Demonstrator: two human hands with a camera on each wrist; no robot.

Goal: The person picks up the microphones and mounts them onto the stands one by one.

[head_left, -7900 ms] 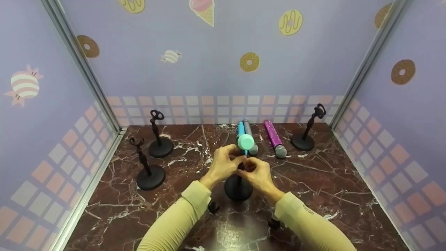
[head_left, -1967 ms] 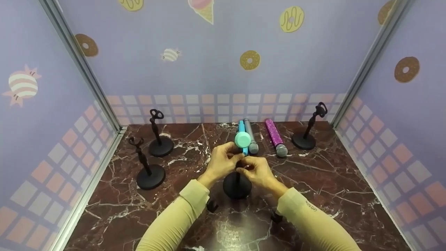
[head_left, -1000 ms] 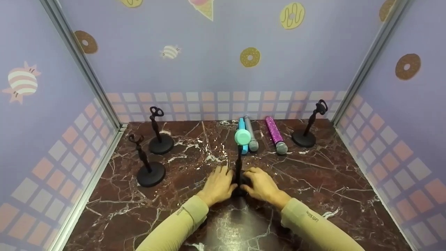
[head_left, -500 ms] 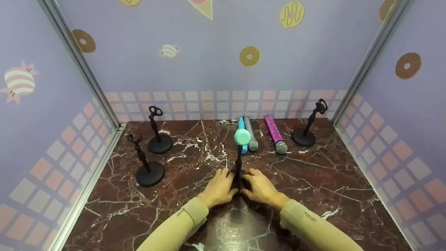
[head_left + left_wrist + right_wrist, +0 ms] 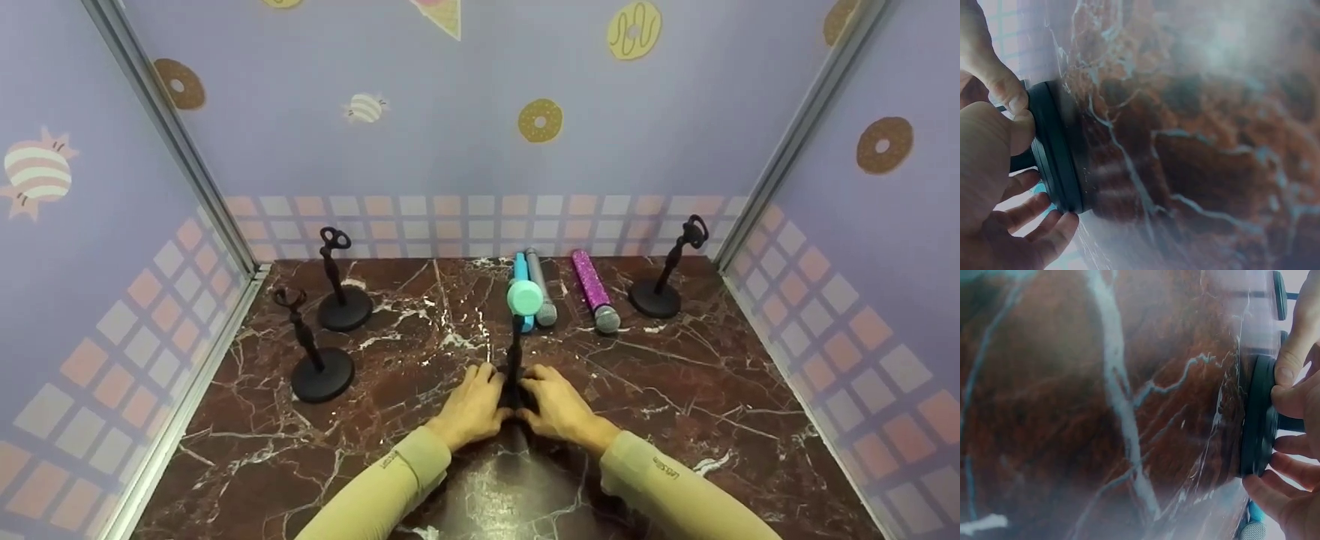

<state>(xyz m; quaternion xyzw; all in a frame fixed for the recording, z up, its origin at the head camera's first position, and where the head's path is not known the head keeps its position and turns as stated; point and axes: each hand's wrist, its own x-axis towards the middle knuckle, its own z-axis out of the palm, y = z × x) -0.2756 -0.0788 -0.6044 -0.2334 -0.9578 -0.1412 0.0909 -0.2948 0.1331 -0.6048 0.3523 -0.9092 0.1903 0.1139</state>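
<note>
A black microphone stand [image 5: 514, 356] stands upright on the marble-patterned table, between my hands. At its top is a thing with a round mint-green end [image 5: 525, 298]; the rest of it is mostly hidden behind that end. My left hand [image 5: 474, 401] grips the left side of the round base [image 5: 1058, 149], thumb on top and fingertips at the lower rim. From the other side my right hand [image 5: 559, 405] holds the base likewise, its thumb [image 5: 1286, 374] on the upper face. Both thumbs come close together in front of the stem.
Behind the stand lie a bright-blue stick-shaped thing [image 5: 520, 267], a grey microphone [image 5: 546, 307] and a glittery purple microphone [image 5: 591, 281]. Two black stands [image 5: 322, 373] are at the left, another stand [image 5: 655, 298] at the back right. Patterned walls enclose the table.
Both hands have come down from the stand's top to its base, which they now grip from either side. The stand has shifted slightly. Over the last half second little has moved.
</note>
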